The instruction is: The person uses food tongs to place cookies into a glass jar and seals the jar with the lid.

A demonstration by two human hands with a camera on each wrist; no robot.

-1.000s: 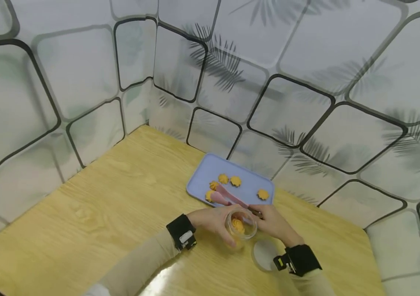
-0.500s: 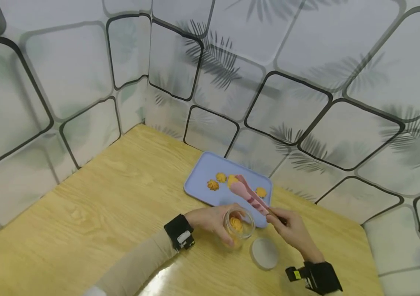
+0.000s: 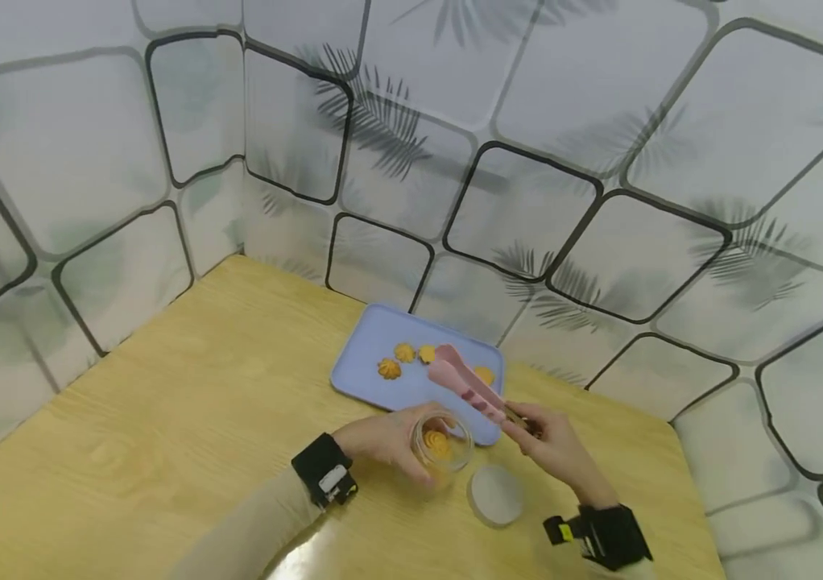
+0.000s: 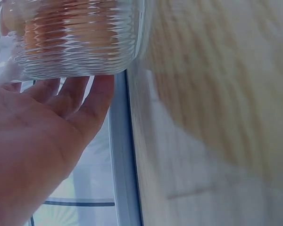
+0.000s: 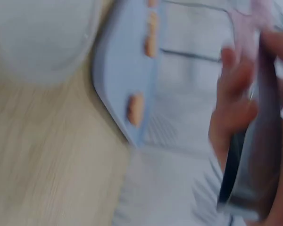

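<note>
My left hand (image 3: 382, 441) grips a small ribbed glass jar (image 3: 440, 444) with an orange cookie inside; the left wrist view shows my fingers (image 4: 70, 101) curled under the jar (image 4: 75, 37). My right hand (image 3: 549, 443) holds pink tongs (image 3: 465, 380) by the handle end, tips reaching over the lilac tray (image 3: 364, 362) near its right side. Three orange cookies (image 3: 390, 369) lie on the tray. The right wrist view is blurred, showing the tray (image 5: 118, 89) edge-on with cookies (image 5: 136, 108) and the tongs' dark handle (image 5: 254, 155).
A round translucent lid (image 3: 496, 494) lies on the wooden table (image 3: 165, 419) just in front of the jar. Patterned wall panels close in the table on the left and back. The table's right edge runs near my right wrist.
The tongs lifted off the jar and swung back over the tray's right part. My right hand moved right, away from the jar. One cookie fewer shows on the tray's left side.
</note>
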